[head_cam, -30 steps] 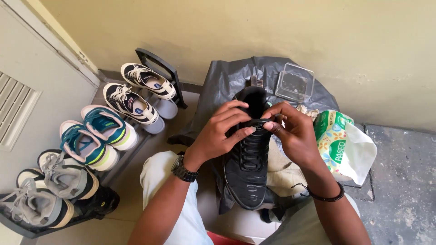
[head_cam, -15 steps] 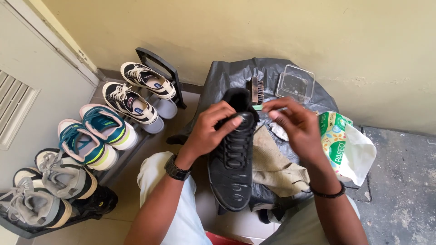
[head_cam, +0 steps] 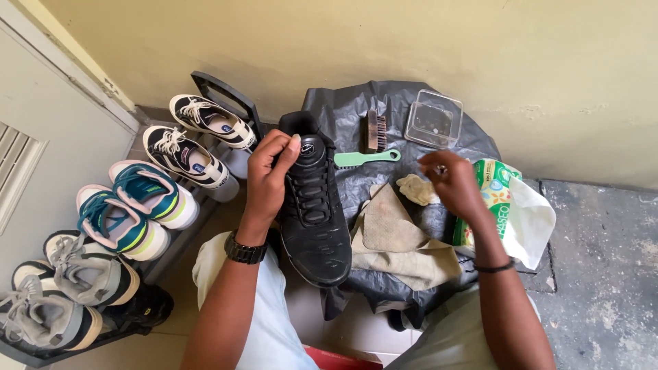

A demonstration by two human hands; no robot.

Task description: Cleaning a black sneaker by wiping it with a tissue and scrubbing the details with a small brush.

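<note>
The left hand (head_cam: 269,175) grips the black sneaker (head_cam: 312,205) by its tongue at the plastic sheet's (head_cam: 343,109) left edge, while the right hand (head_cam: 449,183), loosely curled and seemingly empty, hovers beside a crumpled cloth (head_cam: 416,188) near the green-handled brush (head_cam: 370,147).

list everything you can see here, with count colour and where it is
black shoe: 1, black, centre, on the plastic sheet, held at the collar
plastic sheet: 1, dark grey, spread over the work surface by the wall
brush: 1, green handle with brown bristles, right of the shoe's collar
clear box: 1, transparent, far side of the sheet near the wall
cloth: 1, beige, right of the shoe
small rag: 1, pale yellow, crumpled beside the right hand
wipes pack: 1, green and white, right edge of the sheet
shoe rack: 1, black, left, against the wall
sneakers: 7 showing, black-white, teal-white and grey, on the rack
left hand: grips the shoe's collar, black watch on wrist
right hand: above the sheet, fingers pinched, contents unclear
</note>
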